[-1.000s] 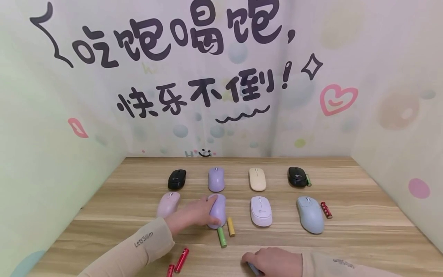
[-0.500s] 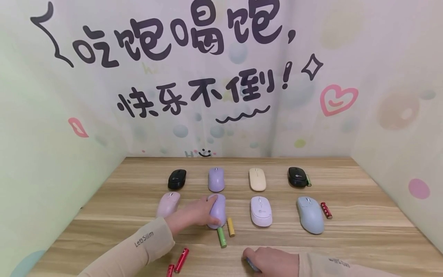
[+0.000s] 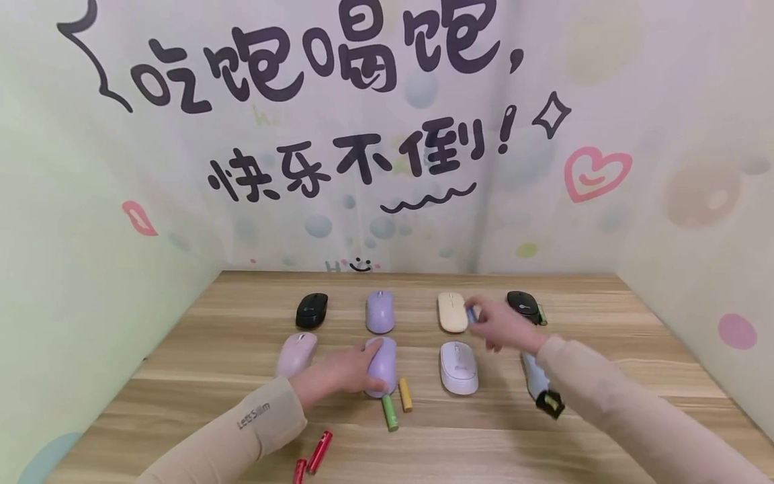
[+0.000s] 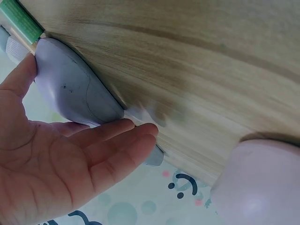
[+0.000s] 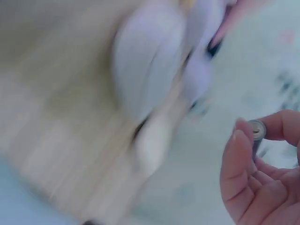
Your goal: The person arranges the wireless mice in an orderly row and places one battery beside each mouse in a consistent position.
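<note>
My left hand [image 3: 346, 370] holds a purple computer mouse [image 3: 383, 363] on the table, thumb at its near end and fingers along its far side. In the left wrist view the mouse [image 4: 70, 86] lies between thumb and fingers. A green battery [image 3: 390, 413] lies at its near end, with a yellow battery [image 3: 405, 394] beside it. Between thumb and fingertips my right hand [image 3: 503, 325] pinches a blue battery [image 3: 471, 314], raised just right of the cream mouse [image 3: 453, 312]. The battery's metal end [image 5: 256, 129] faces the right wrist camera, and the scene behind it is blurred.
More mice stand in two rows: black [image 3: 312, 310], purple [image 3: 380, 311], black [image 3: 522, 304], pink [image 3: 295, 354], white [image 3: 459, 368] and light blue [image 3: 535, 376], partly behind my right sleeve. Two red batteries [image 3: 320, 452] lie at front left. A green battery [image 3: 541, 314] touches the right black mouse.
My right hand has gone from the table's front up and away to beside the cream mouse, carrying the blue battery. My left hand stays on the purple mouse.
</note>
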A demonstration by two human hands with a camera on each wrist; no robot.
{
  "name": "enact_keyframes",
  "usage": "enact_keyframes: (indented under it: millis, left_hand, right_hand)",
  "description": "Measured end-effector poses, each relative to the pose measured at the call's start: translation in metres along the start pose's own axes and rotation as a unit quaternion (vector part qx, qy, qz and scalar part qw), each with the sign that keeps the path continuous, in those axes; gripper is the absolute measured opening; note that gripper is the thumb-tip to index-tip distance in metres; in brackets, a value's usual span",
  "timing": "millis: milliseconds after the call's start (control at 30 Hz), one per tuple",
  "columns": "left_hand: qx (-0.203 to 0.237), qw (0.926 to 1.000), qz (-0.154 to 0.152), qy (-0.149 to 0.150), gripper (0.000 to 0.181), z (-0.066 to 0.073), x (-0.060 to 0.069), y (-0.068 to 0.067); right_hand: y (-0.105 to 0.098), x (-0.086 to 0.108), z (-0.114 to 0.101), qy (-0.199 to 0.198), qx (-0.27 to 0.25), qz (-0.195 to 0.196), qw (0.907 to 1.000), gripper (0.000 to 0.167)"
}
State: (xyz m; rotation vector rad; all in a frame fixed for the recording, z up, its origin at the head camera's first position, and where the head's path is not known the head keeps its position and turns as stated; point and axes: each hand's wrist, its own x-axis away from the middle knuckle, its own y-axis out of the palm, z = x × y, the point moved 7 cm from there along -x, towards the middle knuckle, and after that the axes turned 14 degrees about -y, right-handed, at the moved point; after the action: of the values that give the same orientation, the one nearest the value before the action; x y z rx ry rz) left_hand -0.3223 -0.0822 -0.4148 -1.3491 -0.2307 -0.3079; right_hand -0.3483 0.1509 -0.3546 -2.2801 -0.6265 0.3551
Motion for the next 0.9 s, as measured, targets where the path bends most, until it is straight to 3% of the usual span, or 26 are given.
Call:
enact_keyframes:
  millis: [133, 300, 433, 667, 900]
  left_hand:
    - [0.007, 1.0000, -0.004, -0.004, 0.086, 0.001, 0.000, -0.001]
    - [0.007, 0.9998, -0.010, -0.013, 0.086, 0.001, 0.002, -0.002]
    - [0.005, 0.9998, -0.011, -0.015, 0.086, 0.002, 0.003, -0.003]
    - [-0.001, 0.9999, -0.007, -0.011, 0.085, 0.004, 0.003, -0.003]
    - [-0.001, 1.0000, -0.005, -0.003, 0.085, 0.006, 0.004, -0.003]
  right_hand:
    - [-0.023, -0.025, 0.047, 0.061, 0.021, 0.012, 0.9979, 0.044]
    - [-0.018, -0.047, 0.088, 0.112, 0.043, -0.026, 0.9924, 0.045]
    - [-0.014, -0.064, 0.112, 0.122, 0.041, -0.035, 0.9911, 0.040]
    - [-0.004, -0.071, 0.122, 0.160, 0.054, -0.042, 0.9847, 0.042]
    - [-0.002, -0.066, 0.114, 0.156, 0.082, -0.049, 0.9832, 0.043]
